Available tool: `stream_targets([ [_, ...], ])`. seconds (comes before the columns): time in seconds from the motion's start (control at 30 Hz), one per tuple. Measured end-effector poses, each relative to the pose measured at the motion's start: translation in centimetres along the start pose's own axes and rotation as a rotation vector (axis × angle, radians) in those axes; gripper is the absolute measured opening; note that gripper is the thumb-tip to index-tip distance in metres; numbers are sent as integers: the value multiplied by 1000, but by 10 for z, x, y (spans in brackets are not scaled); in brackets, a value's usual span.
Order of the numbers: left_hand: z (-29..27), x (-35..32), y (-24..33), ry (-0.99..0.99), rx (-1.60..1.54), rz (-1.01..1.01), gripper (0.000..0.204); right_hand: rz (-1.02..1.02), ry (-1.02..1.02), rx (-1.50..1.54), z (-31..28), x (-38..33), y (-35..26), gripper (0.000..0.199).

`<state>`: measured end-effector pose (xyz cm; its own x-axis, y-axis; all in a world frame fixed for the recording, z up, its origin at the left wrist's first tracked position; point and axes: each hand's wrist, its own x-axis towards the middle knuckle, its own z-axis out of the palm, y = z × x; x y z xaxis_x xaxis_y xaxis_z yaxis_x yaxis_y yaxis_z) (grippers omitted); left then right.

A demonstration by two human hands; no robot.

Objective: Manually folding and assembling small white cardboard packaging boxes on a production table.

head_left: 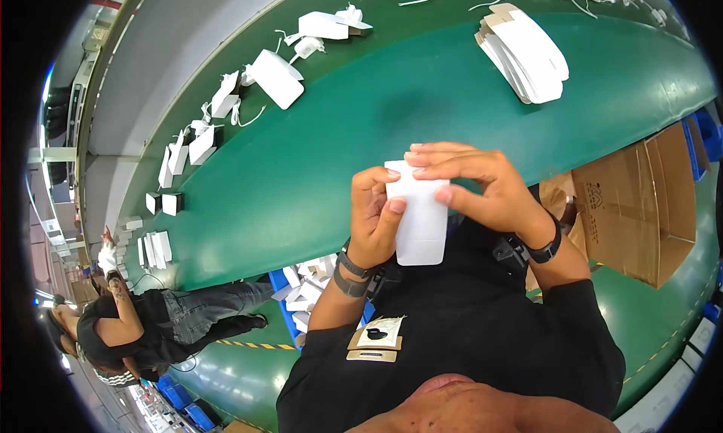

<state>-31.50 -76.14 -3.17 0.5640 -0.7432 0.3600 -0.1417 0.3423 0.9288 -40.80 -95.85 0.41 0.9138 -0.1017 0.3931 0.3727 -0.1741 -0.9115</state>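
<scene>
Between my two hands is a small white carton (422, 226), held up in front of my chest near the edge of the green work surface. My left hand (373, 214) grips its left side, with the thumb on the front face and the fingers behind. Across the carton's top end lie the fingers of my right hand (482, 184), its thumb pressed on the right edge. Whether anything is inside the carton cannot be seen. Beyond, on the green surface, rests a stack of flat white cartons (523, 56).
Along the far belt (331, 64) lie several white boxes (277, 79) and white cabled plugs (307, 47). A large brown cardboard box (625, 207) stands at my right. On the left are a blue bin (282, 282) of white pieces and a co-worker (151, 320).
</scene>
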Motion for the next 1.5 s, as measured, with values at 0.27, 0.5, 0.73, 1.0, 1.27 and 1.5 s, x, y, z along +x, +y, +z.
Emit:
stream_targets([
  [0.27,6,93,-28,267,98,-28,34,-68,295,-889,-86,21,19,48],
  [0.5,-31,253,-103,541,148,-101,43,212,462,-1322,-161,-10,56,39],
  [0.73,-29,276,-174,782,154,-163,51,172,547,-1179,-164,-5,50,24],
  [1.0,88,147,-42,257,-501,-234,68,-123,517,-930,-78,-5,-3,24],
  [1.27,57,86,-5,-73,-658,-241,98,-117,181,-310,-55,-20,-29,22],
  [1.5,48,65,-2,-391,-591,-416,107,469,-400,-322,-119,30,-63,29],
])
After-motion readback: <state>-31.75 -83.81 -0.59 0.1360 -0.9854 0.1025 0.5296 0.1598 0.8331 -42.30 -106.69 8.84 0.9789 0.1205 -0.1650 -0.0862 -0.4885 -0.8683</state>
